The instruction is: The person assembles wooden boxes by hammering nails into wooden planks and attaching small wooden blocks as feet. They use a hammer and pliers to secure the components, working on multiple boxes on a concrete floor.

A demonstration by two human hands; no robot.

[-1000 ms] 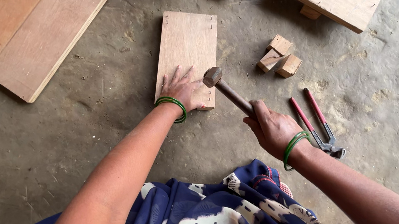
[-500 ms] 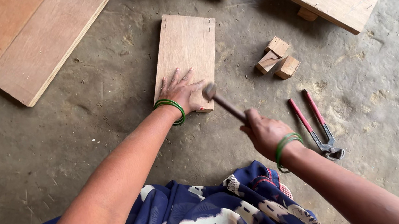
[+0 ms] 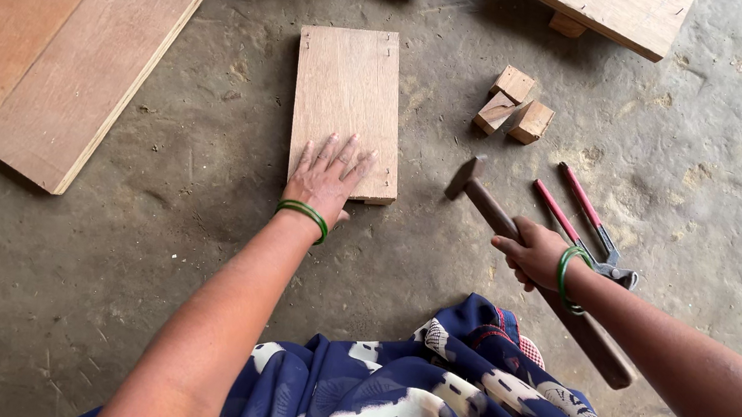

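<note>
Head view: board (image 3: 346, 99) under left hand (image 3: 325, 178)

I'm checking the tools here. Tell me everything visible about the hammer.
The hammer has a dark metal head on a long brown wooden handle. The right hand grips the handle near the middle, holding it off the concrete floor, head pointing up-left, handle end towards the patterned blue cloth. Only that hand touches it.
</note>
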